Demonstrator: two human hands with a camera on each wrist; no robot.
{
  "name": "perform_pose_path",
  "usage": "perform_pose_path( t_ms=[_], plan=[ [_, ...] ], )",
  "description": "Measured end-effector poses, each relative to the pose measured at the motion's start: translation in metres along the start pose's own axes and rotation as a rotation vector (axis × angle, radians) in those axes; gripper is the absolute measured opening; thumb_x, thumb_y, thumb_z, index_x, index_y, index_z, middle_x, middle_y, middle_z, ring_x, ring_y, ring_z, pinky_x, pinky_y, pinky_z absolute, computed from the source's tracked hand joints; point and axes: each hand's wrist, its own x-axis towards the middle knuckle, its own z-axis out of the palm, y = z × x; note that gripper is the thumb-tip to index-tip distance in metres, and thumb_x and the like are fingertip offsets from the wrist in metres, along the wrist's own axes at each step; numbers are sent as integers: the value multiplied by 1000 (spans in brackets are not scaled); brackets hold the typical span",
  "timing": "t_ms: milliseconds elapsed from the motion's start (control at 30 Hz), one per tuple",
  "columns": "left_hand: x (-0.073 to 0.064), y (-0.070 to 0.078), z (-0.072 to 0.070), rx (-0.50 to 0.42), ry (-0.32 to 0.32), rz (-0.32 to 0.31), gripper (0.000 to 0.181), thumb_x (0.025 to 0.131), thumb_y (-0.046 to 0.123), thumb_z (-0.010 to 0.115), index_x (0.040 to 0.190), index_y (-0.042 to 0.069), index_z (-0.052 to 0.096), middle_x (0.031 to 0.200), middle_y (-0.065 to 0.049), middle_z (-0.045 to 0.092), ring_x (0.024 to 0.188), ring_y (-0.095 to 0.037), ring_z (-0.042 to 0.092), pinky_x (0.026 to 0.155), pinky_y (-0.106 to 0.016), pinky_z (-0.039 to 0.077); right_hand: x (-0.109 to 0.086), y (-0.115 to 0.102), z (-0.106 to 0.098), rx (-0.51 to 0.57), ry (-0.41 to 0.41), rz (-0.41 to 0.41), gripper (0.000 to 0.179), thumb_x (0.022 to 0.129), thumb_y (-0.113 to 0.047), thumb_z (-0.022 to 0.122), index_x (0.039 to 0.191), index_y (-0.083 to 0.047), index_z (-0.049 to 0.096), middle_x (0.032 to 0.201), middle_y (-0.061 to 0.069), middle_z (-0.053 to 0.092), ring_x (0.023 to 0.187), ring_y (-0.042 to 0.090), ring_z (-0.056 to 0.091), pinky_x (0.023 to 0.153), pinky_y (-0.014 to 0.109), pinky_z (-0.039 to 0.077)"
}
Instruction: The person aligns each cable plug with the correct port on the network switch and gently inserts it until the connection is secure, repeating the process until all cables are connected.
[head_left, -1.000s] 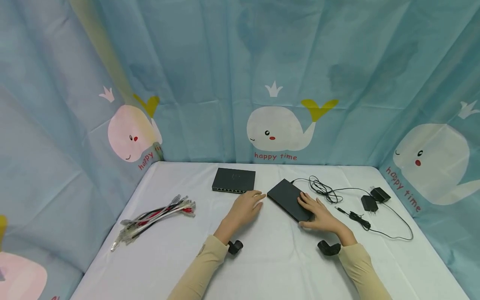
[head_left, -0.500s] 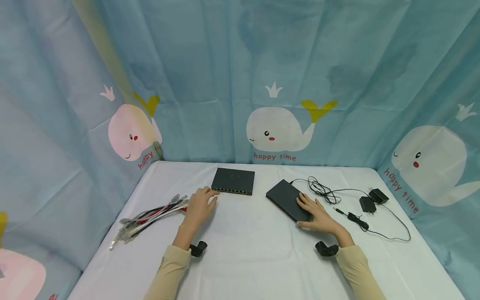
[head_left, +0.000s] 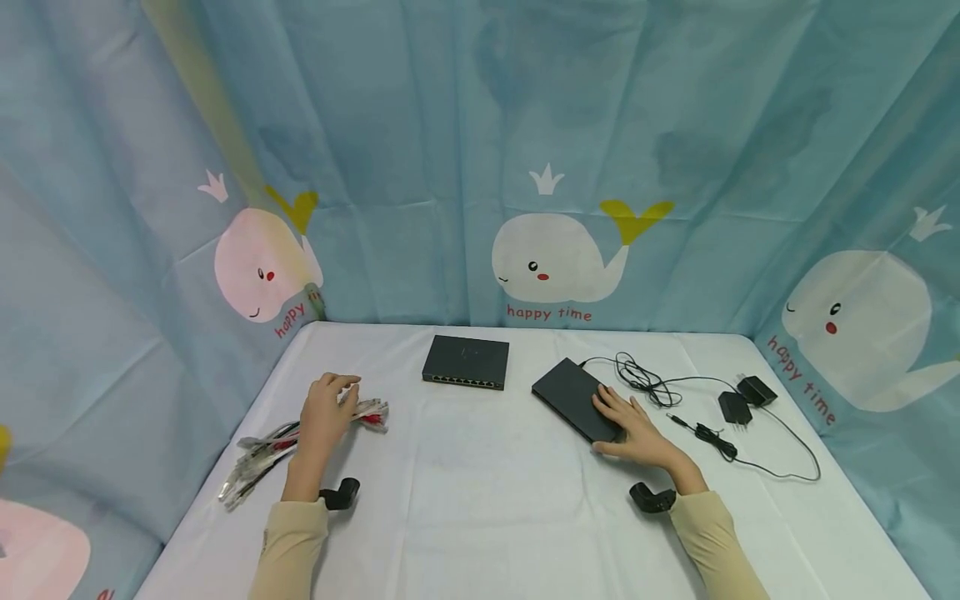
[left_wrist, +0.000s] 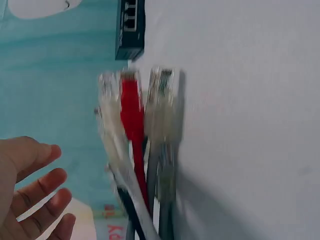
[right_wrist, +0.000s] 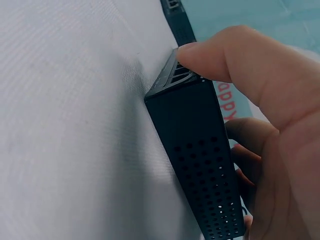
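Over a bundle of network cables (head_left: 372, 414) at the left of the table, my left hand (head_left: 324, 417) hovers with nothing held, hiding the bundle's middle. In the left wrist view its loosely bent fingertips (left_wrist: 59, 197) are apart from the clear and red cable plugs (left_wrist: 132, 112). At the right a slim black network switch (head_left: 570, 396) lies at a slant, and my right hand (head_left: 637, 429) rests on its near corner, fingers spread over the top. The thumb in the right wrist view touches the edge above the ports of this switch (right_wrist: 185, 120); vent holes line its side.
A second black network switch (head_left: 467, 361) lies at the back middle, ports facing me. A thin black cord (head_left: 645, 375) runs from the slanted switch to black power adapters (head_left: 756, 391), and another corded plug (head_left: 716, 442) lies nearby. A whale-print curtain (head_left: 420, 167) surrounds the white table.
My left hand has moved left from between the two switches, past the back one, to above the cable bundle. My right hand has stayed on the slanted switch.
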Motion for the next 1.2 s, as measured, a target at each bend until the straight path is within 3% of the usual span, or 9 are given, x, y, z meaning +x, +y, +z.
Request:
perform_pose_path(
  t_ms=[167, 300, 400, 467, 800, 1033, 1200],
  plan=[
    [0, -17, -12, 101, -49, -82, 23, 91, 14, 58, 109, 1, 66, 103, -22, 58, 94, -41, 51, 71, -53, 42, 1, 0, 1, -17, 4, -5, 84, 78, -36, 73, 142, -1, 32, 151, 22, 18, 137, 43, 14, 105, 65, 2],
    [1, -27, -18, 205, -203, -135, 29, 90, 21, 59, 108, 0, 66, 100, -23, 61, 88, -43, 54, 66, -55, 43, 1, 0, 1, -17, 5, -4, 84, 78, -36, 73, 142, 0, 33, 151, 23, 19, 137, 43, 14, 104, 65, 2],
    [1, -31, -19, 216, -304, -166, 29, 91, 25, 59, 103, 1, 69, 90, -19, 65, 77, -36, 58, 63, -51, 43, 0, -1, 1, -16, 4, -2, 84, 78, -36, 73, 142, 0, 33, 150, 23, 19, 137, 43, 14, 104, 65, 2],
    [1, -32, -19, 201, -330, -186, 27, 91, 24, 59, 99, 1, 70, 86, -17, 67, 73, -33, 59, 63, -50, 42, 0, -1, 0, -15, 5, -4, 84, 78, -36, 73, 142, 0, 33, 150, 23, 19, 137, 44, 14, 104, 65, 2],
    [1, -36, -17, 172, -291, -202, 21, 91, 18, 58, 93, 0, 68, 83, -15, 66, 71, -31, 59, 63, -49, 41, 0, -1, 1, -16, 3, -5, 83, 78, -35, 73, 142, 1, 32, 150, 24, 19, 137, 44, 13, 104, 65, 2],
    [5, -28, -22, 109, -179, -182, 22, 94, 20, 53, 96, 1, 63, 84, -15, 65, 66, -26, 59, 57, -42, 44, 1, -2, 0, -20, 10, -8, 83, 79, -35, 73, 142, 1, 33, 150, 25, 19, 137, 45, 14, 104, 65, 2],
    [10, -20, -24, 29, -156, -201, 23, 96, 21, 51, 102, 1, 61, 92, -16, 63, 69, -26, 58, 54, -36, 43, 1, -2, 0, -20, 9, -3, 83, 78, -35, 73, 142, 0, 33, 150, 24, 19, 137, 45, 14, 104, 65, 2]
  ],
)
